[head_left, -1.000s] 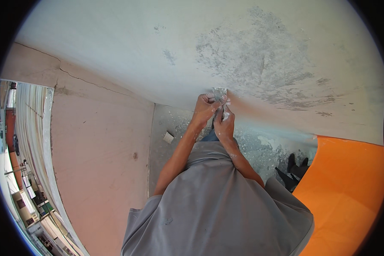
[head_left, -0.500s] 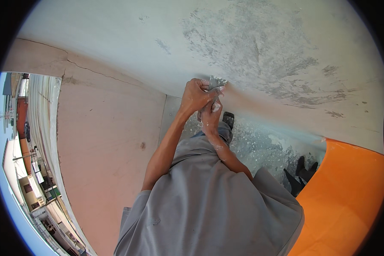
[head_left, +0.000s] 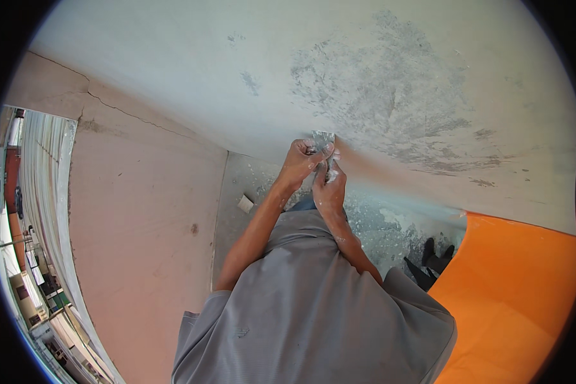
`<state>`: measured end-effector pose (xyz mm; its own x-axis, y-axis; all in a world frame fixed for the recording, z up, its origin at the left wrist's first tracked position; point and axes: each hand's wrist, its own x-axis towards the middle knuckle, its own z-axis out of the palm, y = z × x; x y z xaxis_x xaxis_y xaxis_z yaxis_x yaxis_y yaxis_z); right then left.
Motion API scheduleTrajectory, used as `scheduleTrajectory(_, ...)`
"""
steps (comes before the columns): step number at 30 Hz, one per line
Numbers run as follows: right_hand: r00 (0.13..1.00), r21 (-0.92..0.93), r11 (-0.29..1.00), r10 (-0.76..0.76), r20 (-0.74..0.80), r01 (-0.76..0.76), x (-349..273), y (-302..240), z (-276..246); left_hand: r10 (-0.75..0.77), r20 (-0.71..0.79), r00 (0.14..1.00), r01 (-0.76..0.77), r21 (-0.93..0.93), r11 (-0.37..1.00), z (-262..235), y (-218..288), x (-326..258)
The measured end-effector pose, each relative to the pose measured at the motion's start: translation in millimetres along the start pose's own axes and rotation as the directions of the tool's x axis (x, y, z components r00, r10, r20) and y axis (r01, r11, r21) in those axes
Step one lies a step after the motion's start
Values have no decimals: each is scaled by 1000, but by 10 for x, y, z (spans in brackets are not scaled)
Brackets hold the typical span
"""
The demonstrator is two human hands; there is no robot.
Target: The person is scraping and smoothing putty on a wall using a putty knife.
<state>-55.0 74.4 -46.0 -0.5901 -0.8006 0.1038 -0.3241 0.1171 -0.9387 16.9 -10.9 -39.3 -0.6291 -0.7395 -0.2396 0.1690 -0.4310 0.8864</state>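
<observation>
Both hands come together in front of the wall, around a small putty knife [head_left: 324, 137] with a grey blade spotted with white. My left hand [head_left: 297, 163] pinches the blade from the left side, with its thumb lying across it. Just below, my right hand [head_left: 330, 191] closes around the lower part of the tool; the handle is mostly hidden by the fingers. White powder marks the fingers of both hands. Ahead, the pale wall [head_left: 275, 77] carries a wide rough grey patch [head_left: 384, 83]. Whether the blade touches the wall, I cannot tell.
A pinkish wall panel [head_left: 141, 198] with a crack above it stands to the left, beside an opening onto buildings. Below lies a floor [head_left: 381, 221] splashed with white, bearing a small pale piece [head_left: 245, 203]. An orange surface [head_left: 512, 288] and a person's dark shoes [head_left: 438, 253] are at right.
The view has shifted, so the wall and floor sit differently. My hands appear slightly lower and keep their hold on the putty knife. The pale piece on the floor now shows.
</observation>
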Motion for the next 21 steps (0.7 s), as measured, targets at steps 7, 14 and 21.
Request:
scheduleTrajectory(7, 986, -89, 988, -115, 120, 126, 250, -309, -8, 141, -55, 988, -147, -113, 983, -75, 246, 2)
scheduleTrajectory(14, 942, -269, 917, -233, 242, 296, 249, -133, -138, 121, -130, 984, -141, -160, 977, 43, 259, -85)
scheduleTrajectory(21, 981, -359, 914, -156, 118, 189, 98, -335, -471, 46, -38, 998, -51, -159, 986, 383, 146, -96)
